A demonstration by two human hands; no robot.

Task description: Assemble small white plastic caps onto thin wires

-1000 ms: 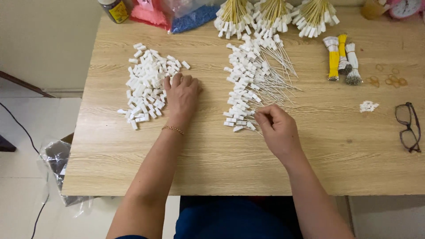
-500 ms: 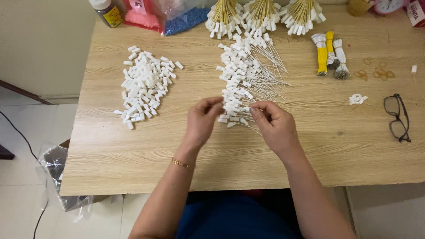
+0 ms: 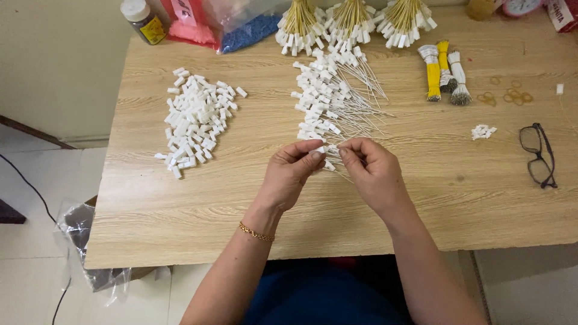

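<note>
White piece [image 3: 328, 150] is mostly hidden, pinched between left hand [image 3: 291, 174] and right hand [image 3: 374, 171] fingers.

We note glasses [image 3: 537, 155] at right, rubber bands [image 3: 510, 95], yellow bundles [image 3: 444, 72], a jar [image 3: 142, 21] far left.
</note>
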